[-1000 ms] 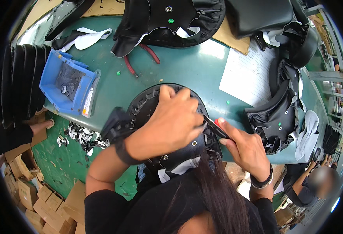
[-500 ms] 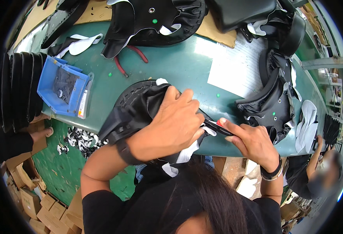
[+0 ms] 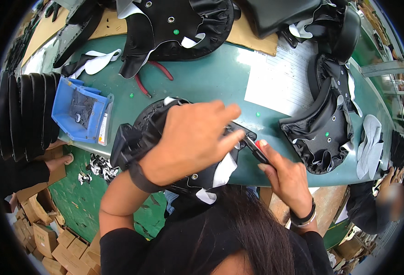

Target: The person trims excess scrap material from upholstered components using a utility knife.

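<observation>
A black leather-like padded cover (image 3: 151, 123) with stapled edges and white fabric strips (image 3: 225, 169) lies at the table's front edge. Over it is my left hand (image 3: 188, 140), thumb and forefinger apart; its other fingers are hidden or blurred. My right hand (image 3: 288, 178) grips a slim black utility knife (image 3: 257, 151) with a red part under the thumb. The knife's tip points toward my left thumb, beside the cover's right corner.
A blue bin (image 3: 75, 123) of small dark pieces stands left, beside black padded panels (image 3: 30, 112). Red-handled pliers (image 3: 142, 86), paper sheets (image 3: 275, 85) and more black covers (image 3: 319, 128) lie on the green table (image 3: 211, 75). A co-worker (image 3: 371, 206) sits at the far right.
My left hand has shifted left, its forefinger and thumb spreading from the cover's edge. My right hand has drawn slightly down and left, the knife now more steeply angled and more visible.
</observation>
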`<state>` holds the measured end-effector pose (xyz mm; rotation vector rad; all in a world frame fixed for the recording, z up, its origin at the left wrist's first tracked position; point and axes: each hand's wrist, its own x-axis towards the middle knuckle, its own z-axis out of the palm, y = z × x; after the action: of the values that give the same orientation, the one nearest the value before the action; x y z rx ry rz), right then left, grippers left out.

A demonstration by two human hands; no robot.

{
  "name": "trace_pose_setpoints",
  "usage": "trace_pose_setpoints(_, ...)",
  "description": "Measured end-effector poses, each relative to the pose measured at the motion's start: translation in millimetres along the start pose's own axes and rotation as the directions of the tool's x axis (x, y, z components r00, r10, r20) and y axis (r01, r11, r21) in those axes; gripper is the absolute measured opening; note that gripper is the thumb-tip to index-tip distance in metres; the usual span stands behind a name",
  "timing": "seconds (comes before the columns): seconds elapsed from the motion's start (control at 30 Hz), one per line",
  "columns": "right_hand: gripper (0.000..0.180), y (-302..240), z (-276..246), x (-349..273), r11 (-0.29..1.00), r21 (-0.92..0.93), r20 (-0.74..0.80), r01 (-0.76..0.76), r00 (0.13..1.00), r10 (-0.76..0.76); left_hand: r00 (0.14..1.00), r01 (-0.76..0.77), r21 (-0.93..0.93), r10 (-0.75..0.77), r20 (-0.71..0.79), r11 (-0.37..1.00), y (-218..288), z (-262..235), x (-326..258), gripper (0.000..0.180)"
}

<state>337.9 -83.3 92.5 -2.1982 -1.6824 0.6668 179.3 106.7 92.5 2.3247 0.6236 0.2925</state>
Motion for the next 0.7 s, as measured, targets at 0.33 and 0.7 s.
trace_pose_setpoints(0.33, 0.052, -5, 30, 0, 0.95, 0.302, -0.118, -0.082, 0.985, 0.123, 0.995, -0.102, -0.38, 0.087, -0.056, 0.919, -25, 32, 16, 0.035)
trace_pose_setpoints(0.7, 0.05, -14, 26, -7, 0.799, 0.569, 0.322, -0.195, 0.947, 0.002, 0.936, -0.313, -0.947, -0.19, -0.296, -0.067, -28, 2, 36, 0.035)
